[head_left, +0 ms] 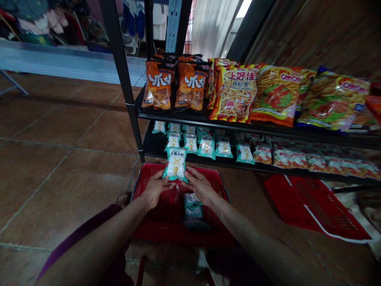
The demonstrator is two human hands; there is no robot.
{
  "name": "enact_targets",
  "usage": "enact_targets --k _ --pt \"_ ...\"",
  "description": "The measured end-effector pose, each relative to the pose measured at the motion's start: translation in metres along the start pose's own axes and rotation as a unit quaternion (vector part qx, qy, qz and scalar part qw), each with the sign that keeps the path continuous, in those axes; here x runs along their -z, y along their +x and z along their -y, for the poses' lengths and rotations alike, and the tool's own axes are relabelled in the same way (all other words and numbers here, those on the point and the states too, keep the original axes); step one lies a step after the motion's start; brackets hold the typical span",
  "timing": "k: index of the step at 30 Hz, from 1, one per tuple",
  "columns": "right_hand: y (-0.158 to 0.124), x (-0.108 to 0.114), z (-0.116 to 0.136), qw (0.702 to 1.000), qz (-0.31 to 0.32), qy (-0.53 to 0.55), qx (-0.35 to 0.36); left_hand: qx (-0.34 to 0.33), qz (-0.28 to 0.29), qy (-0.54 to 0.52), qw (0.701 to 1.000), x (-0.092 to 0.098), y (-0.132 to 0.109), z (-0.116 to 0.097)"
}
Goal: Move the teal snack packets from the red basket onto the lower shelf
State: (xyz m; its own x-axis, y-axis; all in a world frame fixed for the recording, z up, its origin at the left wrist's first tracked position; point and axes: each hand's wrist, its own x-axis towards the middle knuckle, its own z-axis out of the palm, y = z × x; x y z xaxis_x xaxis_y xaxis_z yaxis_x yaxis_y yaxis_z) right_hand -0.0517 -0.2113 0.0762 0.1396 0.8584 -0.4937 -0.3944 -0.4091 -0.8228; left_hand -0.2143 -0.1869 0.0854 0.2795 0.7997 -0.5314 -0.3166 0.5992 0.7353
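My left hand point(156, 187) and my right hand point(200, 186) both grip a small teal and white snack packet point(175, 163), holding it upright above the far rim of a red plastic basket point(143, 186) on the floor. Each hand pinches one lower corner of the packet. Inside the basket lie more teal snack packets point(193, 206) of the same kind. Just beyond, the lower shelf point(154, 149) of a black rack carries rows of matching teal packets point(206, 145).
The rack's upper shelf holds orange snack bags point(158, 85) and yellow and red cracker bags point(235, 95). Small red packets point(285, 158) line the lower shelf to the right. Another red basket point(315, 206) lies on the floor at right. Brown floor tiles spread to the left.
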Motion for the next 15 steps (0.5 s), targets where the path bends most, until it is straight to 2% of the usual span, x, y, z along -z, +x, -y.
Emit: enact_targets --k 9,15 --pt "-0.015 -0.005 -0.003 0.998 -0.003 0.049 0.032 -0.006 -0.014 0.002 1.0 -0.005 -0.004 0.0" --pt "-0.009 -0.015 -0.006 0.997 -0.013 0.052 0.054 -0.01 -0.067 -0.024 0.997 -0.011 0.004 -0.001"
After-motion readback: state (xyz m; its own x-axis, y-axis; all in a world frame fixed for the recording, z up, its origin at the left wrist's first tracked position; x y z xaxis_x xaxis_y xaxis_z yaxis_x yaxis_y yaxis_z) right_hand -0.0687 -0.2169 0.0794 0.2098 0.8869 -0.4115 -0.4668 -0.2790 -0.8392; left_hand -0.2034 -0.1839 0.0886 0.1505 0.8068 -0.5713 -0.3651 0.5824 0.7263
